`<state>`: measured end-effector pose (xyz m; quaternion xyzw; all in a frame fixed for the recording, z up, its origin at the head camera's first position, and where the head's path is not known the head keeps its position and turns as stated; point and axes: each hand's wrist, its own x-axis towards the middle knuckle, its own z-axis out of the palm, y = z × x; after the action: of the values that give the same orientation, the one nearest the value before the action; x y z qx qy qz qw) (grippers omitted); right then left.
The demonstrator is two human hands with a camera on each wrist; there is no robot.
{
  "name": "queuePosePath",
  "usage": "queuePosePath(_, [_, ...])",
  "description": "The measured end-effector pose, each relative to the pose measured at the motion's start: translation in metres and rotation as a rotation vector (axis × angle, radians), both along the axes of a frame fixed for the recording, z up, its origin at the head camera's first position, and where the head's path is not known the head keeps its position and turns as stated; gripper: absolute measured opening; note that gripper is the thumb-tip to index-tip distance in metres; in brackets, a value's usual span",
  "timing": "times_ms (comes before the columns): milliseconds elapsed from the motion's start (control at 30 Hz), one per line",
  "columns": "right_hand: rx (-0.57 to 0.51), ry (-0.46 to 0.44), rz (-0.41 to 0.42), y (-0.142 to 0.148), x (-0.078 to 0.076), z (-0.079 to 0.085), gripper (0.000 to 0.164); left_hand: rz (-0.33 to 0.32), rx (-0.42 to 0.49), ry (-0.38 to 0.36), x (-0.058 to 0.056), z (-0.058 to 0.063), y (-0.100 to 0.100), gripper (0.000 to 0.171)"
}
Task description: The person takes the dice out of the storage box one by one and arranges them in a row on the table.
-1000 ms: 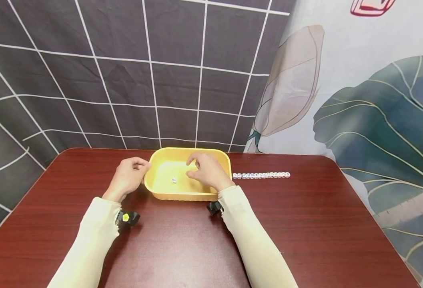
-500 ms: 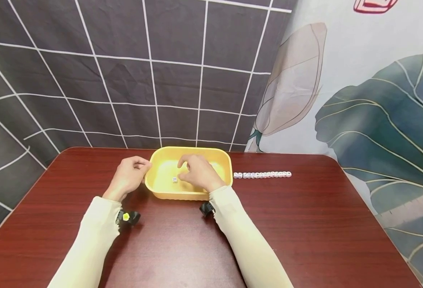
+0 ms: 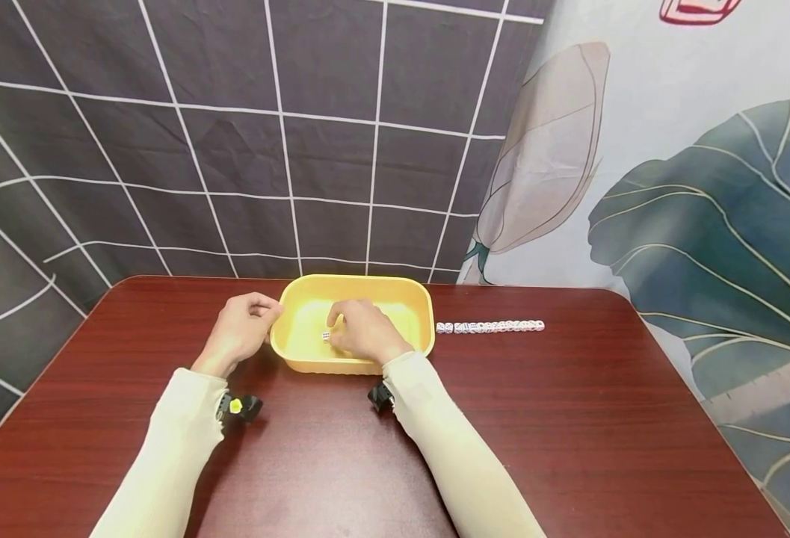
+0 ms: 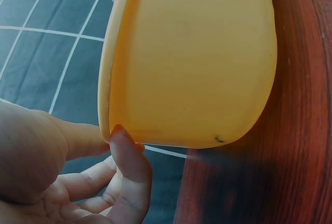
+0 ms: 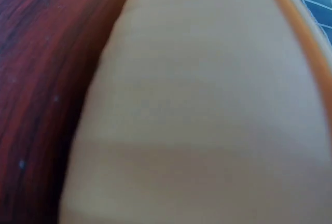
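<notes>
A yellow plastic basin [image 3: 350,368] stands near the table's far edge. Its left rim is pinched between the thumb and finger of my left hand [image 3: 236,329], as the left wrist view shows at the basin's corner [image 4: 192,79]. My right hand [image 3: 368,332] reaches down inside, thumb and index finger curved right at a small white die [image 3: 326,337] on the basin floor. I cannot tell whether they grip it. In the right wrist view the basin's outer wall [image 5: 197,94] fills most of the picture and hides the hand.
Right of the basin, a straight row of white dice [image 3: 495,327] runs along the dark red wooden table [image 3: 327,463], with small gaps near its left end. Behind the table hangs a dark grey cloth [image 3: 327,164] with white grid lines. A leaf-patterned cloth [image 3: 704,217] hangs at the right.
My right hand has moved left and down within the basin to the die, and its thumb and index finger have drawn closer together. The left hand stays at the rim.
</notes>
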<state>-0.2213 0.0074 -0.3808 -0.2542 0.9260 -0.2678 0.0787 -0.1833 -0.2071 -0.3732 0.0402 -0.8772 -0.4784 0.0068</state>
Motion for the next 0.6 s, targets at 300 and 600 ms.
queuePosePath(300, [0.071,0.006,-0.004,-0.002,-0.001,-0.008,0.017,0.001,-0.008,0.007,0.0,0.0,0.001,0.027])
queuePosePath(600, [0.112,0.018,-0.008,-0.004,-0.001,-0.012,0.014,0.014,-0.019,0.004,0.0,-0.001,0.002,0.028])
